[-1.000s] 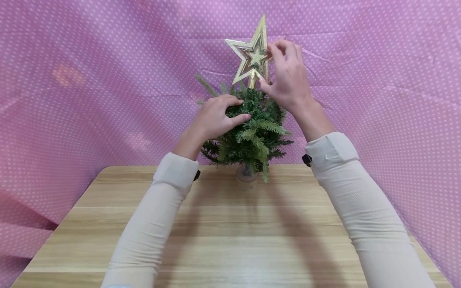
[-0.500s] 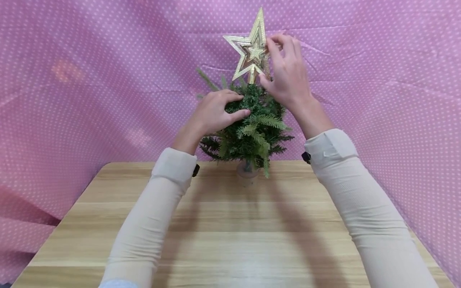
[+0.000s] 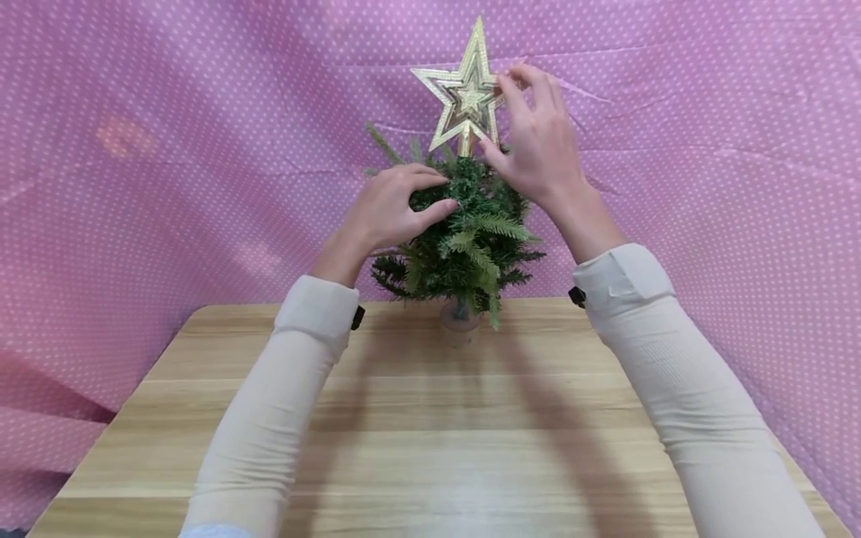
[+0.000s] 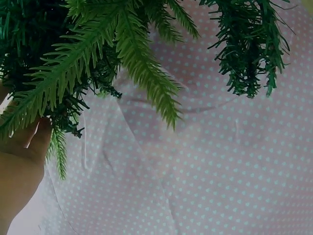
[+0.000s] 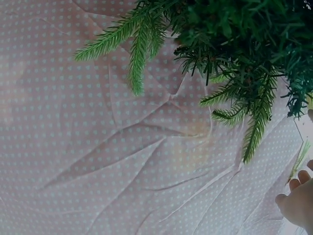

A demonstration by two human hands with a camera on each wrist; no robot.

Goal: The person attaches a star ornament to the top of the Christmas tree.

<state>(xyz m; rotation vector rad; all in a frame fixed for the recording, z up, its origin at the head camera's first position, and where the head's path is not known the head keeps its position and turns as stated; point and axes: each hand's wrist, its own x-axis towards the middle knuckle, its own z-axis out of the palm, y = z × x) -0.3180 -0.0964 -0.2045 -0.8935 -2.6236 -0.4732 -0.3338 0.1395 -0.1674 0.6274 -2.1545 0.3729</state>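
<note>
In the head view a small artificial Christmas tree (image 3: 480, 246) stands at the table's far side. A gold star tree topper (image 3: 471, 101) sits upright on its tip, its short tube meeting the top greenery. My right hand (image 3: 541, 138) holds the star at its right side, fingertips at the right arm and thumb by the lower right point. Lower down, my left hand (image 3: 393, 205) grips the upper branches from the left, thumb and fingers curved round them. Green sprigs (image 4: 146, 68) partly cover the left hand in its wrist view. Several fingertips (image 5: 294, 184) show beneath the tree in the right wrist view.
A pale round base (image 3: 460, 321) carries the tree near the back edge of the wooden table (image 3: 430, 418). Pink dotted cloth (image 3: 235, 149) hangs behind and on both sides. Both forearms, in cream sleeves (image 3: 679, 373), reach across the table.
The star has turned slightly to face forward and shifted a little left, with its tip leaning less. My left hand has moved slightly left with the treetop; the right hand stays at the star.
</note>
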